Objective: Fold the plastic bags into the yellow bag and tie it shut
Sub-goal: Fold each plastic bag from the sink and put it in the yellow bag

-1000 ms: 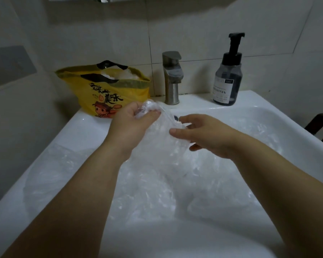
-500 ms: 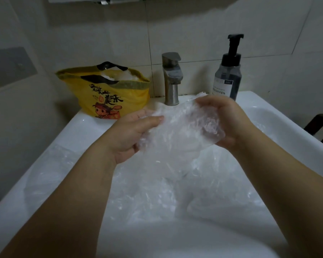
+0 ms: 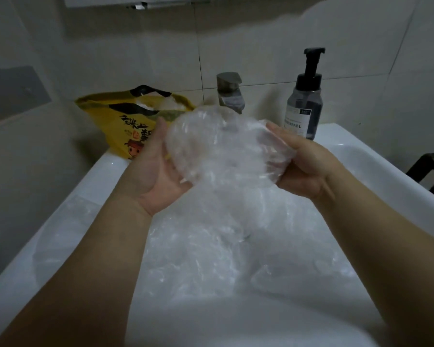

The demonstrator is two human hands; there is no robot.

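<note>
- Clear bag [image 3: 226,146] looks light, soft, slippery; likely springs open, so clamp both folded ends
- Left hand [image 3: 158,171], right hand [image 3: 308,166]: fingers curled round its opposite sides

Plastic bag [image 3: 223,149] now a rounder, higher wad

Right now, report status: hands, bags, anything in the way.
Left hand, right hand grip the bunched clear plastic bag over the sink. Yellow bag open, untied, back left by faucet. More clear bags loose in sink; path to yellow bag clear.
</note>
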